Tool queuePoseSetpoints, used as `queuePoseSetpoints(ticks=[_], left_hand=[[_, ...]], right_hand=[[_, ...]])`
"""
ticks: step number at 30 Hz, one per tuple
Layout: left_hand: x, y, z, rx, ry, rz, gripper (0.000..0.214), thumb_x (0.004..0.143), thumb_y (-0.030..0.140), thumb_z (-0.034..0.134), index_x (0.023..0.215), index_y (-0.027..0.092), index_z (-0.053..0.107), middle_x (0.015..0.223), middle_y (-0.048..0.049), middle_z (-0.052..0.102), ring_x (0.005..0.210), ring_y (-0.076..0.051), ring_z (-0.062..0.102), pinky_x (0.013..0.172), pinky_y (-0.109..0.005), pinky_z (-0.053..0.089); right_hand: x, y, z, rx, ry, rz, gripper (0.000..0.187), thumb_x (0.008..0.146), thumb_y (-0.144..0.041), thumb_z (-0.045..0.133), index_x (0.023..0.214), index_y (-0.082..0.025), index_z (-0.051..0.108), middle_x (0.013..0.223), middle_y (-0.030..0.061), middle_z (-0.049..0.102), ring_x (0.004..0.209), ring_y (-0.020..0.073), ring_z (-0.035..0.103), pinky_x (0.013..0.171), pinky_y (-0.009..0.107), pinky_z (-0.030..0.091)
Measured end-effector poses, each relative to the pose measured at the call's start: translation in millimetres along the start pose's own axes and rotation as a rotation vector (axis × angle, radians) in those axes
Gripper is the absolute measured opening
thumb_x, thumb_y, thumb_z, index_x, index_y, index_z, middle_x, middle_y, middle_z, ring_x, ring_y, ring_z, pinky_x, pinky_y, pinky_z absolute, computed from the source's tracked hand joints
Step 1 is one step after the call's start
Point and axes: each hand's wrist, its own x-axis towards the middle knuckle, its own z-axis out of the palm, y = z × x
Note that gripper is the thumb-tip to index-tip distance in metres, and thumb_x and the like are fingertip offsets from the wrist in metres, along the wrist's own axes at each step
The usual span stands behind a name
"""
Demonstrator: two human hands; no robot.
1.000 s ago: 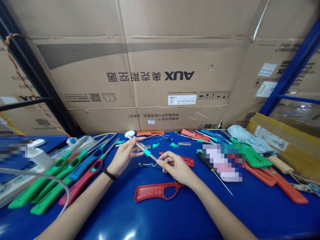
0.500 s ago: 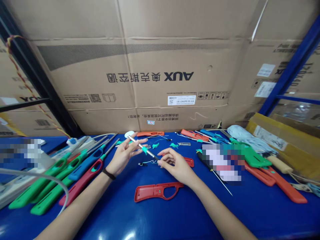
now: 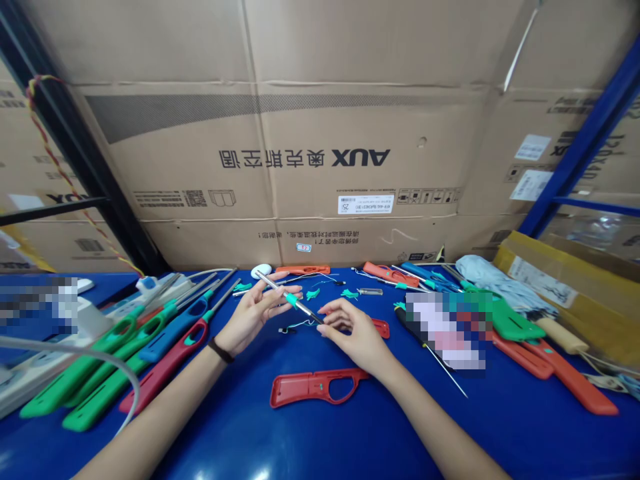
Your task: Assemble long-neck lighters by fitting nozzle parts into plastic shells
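Note:
Above the blue table, a thin metal lighter tube (image 3: 306, 310) with a teal collar and a dark lower end is held aslant. My left hand (image 3: 250, 312) is closed on its upper part, thumb and fingers around the metal. At the dark end, my right hand (image 3: 354, 333) pinches with thumb and curled fingers. Thin wires with a small black part (image 3: 286, 330) lie below the tube. Nearer me rests a red lighter handle half (image 3: 300, 391), inner side up. Another red shell piece (image 3: 382, 328) is partly hidden behind my right hand.
Several assembled lighters, including a crimson one (image 3: 170, 373), lie on the left beside a white power strip (image 3: 30, 390). On the right are a screwdriver (image 3: 417, 333), a green handle (image 3: 515, 317) and orange handles (image 3: 575, 377). A cardboard wall (image 3: 310, 120) stands behind.
The camera view has shifted slightly. Both hands keep hold of the lighter tube in nearly the same pose, and the things on the table stay where they were.

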Motion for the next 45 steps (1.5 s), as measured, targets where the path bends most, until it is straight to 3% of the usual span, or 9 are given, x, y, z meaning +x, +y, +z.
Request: queuePoseSetpoints(ticks=[4,14,22,26,29,35,39,45], left_hand=[[0.6,-1.2,-1.8,-0.025,0.023,0.001,0.047,0.081,0.026,0.066,0.125,0.019,0.049,0.107,-0.0109,0.070,0.102,-0.024,0.065,0.083,-0.030,0.054],[-1.0,4.0,0.9,-0.113,0.071,-0.023,0.046,0.081,0.019,0.064,0.126,0.021,0.050,0.095,-0.0069,0.074,0.089,-0.018,0.069,0.074,-0.021,0.055],[-1.4,5.9,2.0,-0.165,-0.025,-0.038,0.032,0.088,0.022,0.056,0.120,0.018,0.057,0.116,-0.0105,0.066,0.106,-0.021,0.063,0.083,-0.023,0.053],[-2.0,6.8,2.8,-0.162,-0.034,-0.035,0.036,0.087,0.023,0.058,0.122,0.020,0.055,0.118,-0.0096,0.065,0.106,-0.021,0.063,0.084,-0.025,0.053],[-2.4,6.9,3.0,-0.124,-0.015,-0.036,0.036,0.083,0.026,0.063,0.118,0.020,0.058,0.116,-0.0093,0.066,0.105,-0.021,0.063,0.082,-0.024,0.053],[-0.6,3.6,2.0,-0.006,0.106,-0.054,0.035,0.072,0.034,0.073,0.101,0.015,0.068,0.102,-0.0112,0.072,0.085,-0.019,0.070,0.074,-0.022,0.054],[0.2,1.8,1.5,0.007,0.154,-0.028,0.036,0.068,0.037,0.077,0.093,0.013,0.070,0.099,-0.0122,0.072,0.075,-0.018,0.070,0.073,-0.025,0.055],[0.0,5.9,0.0,-0.043,0.122,-0.031,0.036,0.075,0.031,0.071,0.106,0.013,0.067,0.103,-0.0122,0.071,0.092,-0.022,0.068,0.071,-0.021,0.056]], right_hand=[[-0.1,-1.5,0.9,-0.022,0.037,-0.037,0.022,0.074,-0.027,0.068,0.092,-0.020,0.060,0.081,0.0019,0.066,0.077,0.0166,0.064,0.075,0.032,0.050],[2.4,-5.0,-0.4,0.347,-0.057,0.155,0.034,0.076,-0.042,0.066,0.100,-0.019,0.057,0.073,0.0002,0.065,0.076,0.0167,0.068,0.072,0.030,0.052],[-1.2,-12.6,-3.6,0.609,-0.134,0.320,0.045,0.068,-0.026,0.077,0.107,-0.018,0.057,0.078,0.0009,0.069,0.074,0.0113,0.067,0.072,0.022,0.053],[-1.0,-15.6,-3.2,0.651,-0.137,0.372,0.045,0.069,-0.028,0.075,0.108,-0.015,0.056,0.085,0.0060,0.071,0.074,0.0122,0.068,0.070,0.022,0.054],[-0.8,-15.4,-2.7,0.635,-0.099,0.357,0.044,0.068,-0.027,0.076,0.105,-0.015,0.056,0.083,0.0050,0.071,0.073,0.0120,0.068,0.070,0.022,0.054],[0.1,-14.8,-4.8,0.579,-0.087,0.281,0.039,0.068,-0.028,0.076,0.100,-0.017,0.057,0.078,0.0016,0.071,0.075,0.0131,0.068,0.071,0.024,0.053],[0.1,-18.8,-6.9,0.578,-0.066,0.321,0.036,0.069,-0.029,0.074,0.099,-0.017,0.057,0.081,0.0038,0.071,0.073,0.0135,0.068,0.071,0.026,0.054],[-0.4,-19.0,-8.3,0.610,-0.067,0.350,0.035,0.069,-0.026,0.074,0.098,-0.017,0.057,0.080,0.0029,0.071,0.071,0.0108,0.067,0.069,0.022,0.053]])
